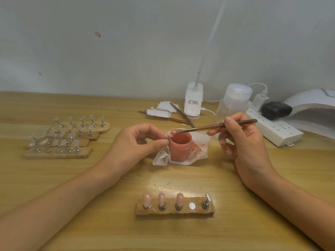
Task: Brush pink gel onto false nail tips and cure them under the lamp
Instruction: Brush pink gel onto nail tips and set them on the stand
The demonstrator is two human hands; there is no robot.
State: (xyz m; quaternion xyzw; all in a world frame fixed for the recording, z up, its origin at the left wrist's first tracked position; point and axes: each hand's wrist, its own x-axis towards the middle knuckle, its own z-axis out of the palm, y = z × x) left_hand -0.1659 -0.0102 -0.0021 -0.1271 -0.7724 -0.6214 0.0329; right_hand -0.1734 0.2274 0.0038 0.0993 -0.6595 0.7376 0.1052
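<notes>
An open jar of pink gel stands on a stained white tissue at the table's middle. My right hand grips a brown brush, its tip resting on the jar's rim. My left hand pinches a small nail tip on its stand just left of the jar. Near me lies a wooden holder carrying three pink-coated tips, one bare magnet spot and one uncoated tip. The white curing lamp sits at the far right.
Several wooden holders with clear tips lie at the left. A clip desk lamp, a clear pump bottle, a power strip with plugs, spare brushes and a white block crowd the back by the wall.
</notes>
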